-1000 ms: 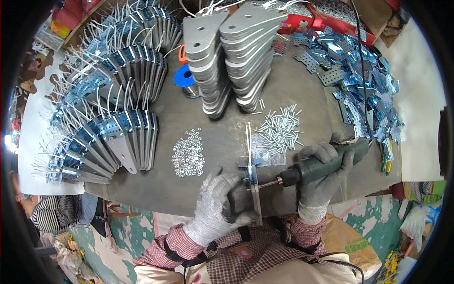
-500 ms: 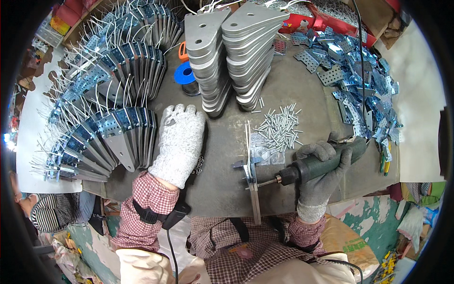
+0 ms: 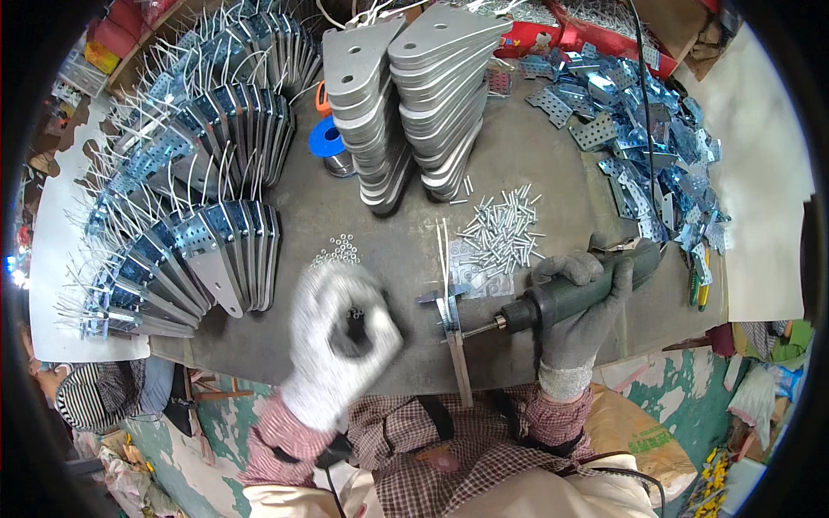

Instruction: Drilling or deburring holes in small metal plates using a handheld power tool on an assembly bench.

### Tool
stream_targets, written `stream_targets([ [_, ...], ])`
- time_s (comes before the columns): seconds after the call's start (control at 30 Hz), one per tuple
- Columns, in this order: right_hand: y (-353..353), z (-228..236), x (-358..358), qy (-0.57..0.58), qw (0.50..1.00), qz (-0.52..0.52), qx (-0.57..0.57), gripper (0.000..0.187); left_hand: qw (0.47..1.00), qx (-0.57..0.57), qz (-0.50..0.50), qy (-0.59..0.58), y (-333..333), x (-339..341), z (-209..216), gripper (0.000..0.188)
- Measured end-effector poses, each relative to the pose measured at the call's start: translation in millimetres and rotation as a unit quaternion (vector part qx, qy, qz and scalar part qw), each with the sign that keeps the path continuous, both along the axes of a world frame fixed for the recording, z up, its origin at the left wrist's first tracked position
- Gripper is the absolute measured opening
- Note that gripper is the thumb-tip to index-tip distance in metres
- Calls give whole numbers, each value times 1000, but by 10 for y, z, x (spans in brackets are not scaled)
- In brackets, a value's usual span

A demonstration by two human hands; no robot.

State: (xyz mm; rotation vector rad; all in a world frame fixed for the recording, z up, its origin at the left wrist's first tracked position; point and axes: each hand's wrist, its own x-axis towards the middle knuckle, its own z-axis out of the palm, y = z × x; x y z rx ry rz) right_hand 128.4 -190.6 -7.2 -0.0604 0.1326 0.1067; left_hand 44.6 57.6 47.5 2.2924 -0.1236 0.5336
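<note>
My left hand (image 3: 321,367), in a pale knitted glove, is over the front of the table. Its thumb and fingers curl into a ring as if in a pinch; motion blur hides whatever may be between the tips. Just beyond it lies a small pile of nuts (image 3: 344,249). My right hand (image 3: 577,332), in a grey glove, grips a dark green power screwdriver (image 3: 553,300) pointing left. The screwdriver's bit meets or nearly meets a grey metal plate (image 3: 461,371) standing on edge, with a perforated bracket (image 3: 448,312) and white wires at its far end.
Loose screws (image 3: 501,229) lie beyond the screwdriver. Two stacks of grey plates (image 3: 442,95) stand at the back, beside a blue spool (image 3: 326,138). Wired plate assemblies (image 3: 216,259) fan out at left. Perforated brackets (image 3: 639,138) are heaped at right, under a hanging black cable (image 3: 645,104).
My left hand has drawn back toward me and curled, uncovering the nuts. My right hand still holds the screwdriver at the plate. The whole view has shifted slightly.
</note>
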Motion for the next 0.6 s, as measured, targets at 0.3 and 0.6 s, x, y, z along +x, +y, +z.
stream_targets([
  [0.3,-8,-1,3,21,1000,6,14,38,990,-132,14,43,-589,-317,-408,32],
  [0.6,-4,24,-31,23,999,11,31,28,996,-92,-7,7,-653,-299,-403,25],
])
